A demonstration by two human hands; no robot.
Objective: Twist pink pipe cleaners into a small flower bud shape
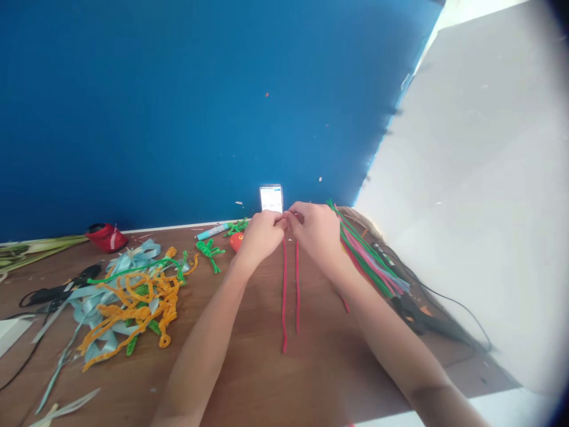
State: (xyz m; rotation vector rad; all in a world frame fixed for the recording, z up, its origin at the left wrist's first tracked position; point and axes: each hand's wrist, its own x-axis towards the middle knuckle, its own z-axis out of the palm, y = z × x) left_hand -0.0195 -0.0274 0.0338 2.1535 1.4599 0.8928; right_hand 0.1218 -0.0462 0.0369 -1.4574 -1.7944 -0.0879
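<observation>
Two forearms reach from the near edge across the brown bench (267, 379) toward its middle. Two red pipe cleaners (285, 296) lie side by side on the bench between the forearms, their near ends free, their far ends running up into the hands. The left hand (260, 237) and the right hand (316, 228) meet at the far ends of those strands, fingertips touching; each hand is closed in a pinch on the red strands where they come together. Near left, a tangled heap of orange pipe cleaners (133, 302) lies over pale blue ribbon strips (91, 296), with green pieces mixed in. A black cable (26, 356) runs along the near left edge. To the right of the right hand, a bundle of green and pink pipe cleaners (371, 261) lies fanned on the bench, with black pliers (413, 314) just beyond its near end. Farther left, a small green twisted figure (208, 250) lies near the left hand, and a marker (212, 231) lies beyond it. At the far edge a phone (271, 198) with a lit screen stands against the blue wall (200, 107). A red object (106, 236) rests at the far left.
</observation>
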